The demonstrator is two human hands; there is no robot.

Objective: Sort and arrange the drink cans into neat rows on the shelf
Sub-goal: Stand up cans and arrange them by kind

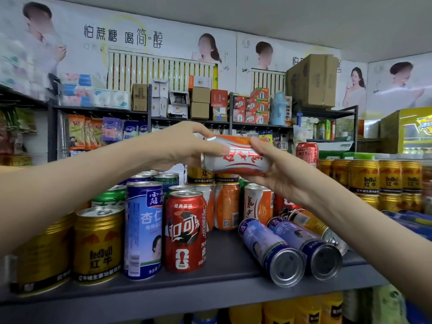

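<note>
An orange-and-silver can (238, 160) is held sideways in the air above the grey shelf (224, 260). My left hand (184, 146) grips its left end and my right hand (278, 171) grips its right side and underside. Below stand a red cola can (185, 232), a tall blue-and-white can (143, 230), gold Red Bull cans (98, 244) and two orange-and-silver cans (226, 205). Two blue cans (271, 251) and a gold can (315, 228) lie on their sides at the right.
Neat stacked rows of gold cans (390, 178) fill the right of the shelf, with a red can (307, 153) behind. A bare patch of shelf lies in front of the orange cans. Background racks hold boxes and packets (201, 101). Bottles (304, 312) sit on the level below.
</note>
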